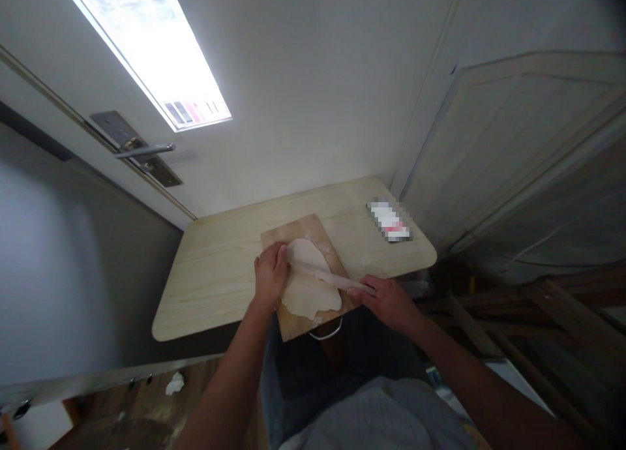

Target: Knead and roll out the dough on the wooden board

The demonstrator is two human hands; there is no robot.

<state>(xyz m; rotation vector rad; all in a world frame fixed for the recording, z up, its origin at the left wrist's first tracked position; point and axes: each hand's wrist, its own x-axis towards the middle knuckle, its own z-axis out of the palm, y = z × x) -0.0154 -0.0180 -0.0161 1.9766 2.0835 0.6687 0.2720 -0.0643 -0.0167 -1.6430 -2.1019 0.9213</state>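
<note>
A flat, uneven sheet of dough (313,299) lies on a wooden cutting board (289,327), which overhangs the near edge of the table. Across the dough runs a pale rolling pin (337,280), slanting down to the right. My left hand (272,270) is closed around the pin's left end, by the board's left edge. At the other end, my right hand (384,298) grips the pin just beyond the board's right edge. White flour patches show on the board around the dough.
The light wooden table (215,261) stands against a white door with a metal handle (147,151). A pixelated, phone-like object (390,220) lies at its right end. A crumpled white scrap (175,383) is on the floor. Wooden beams (562,313) are at the right.
</note>
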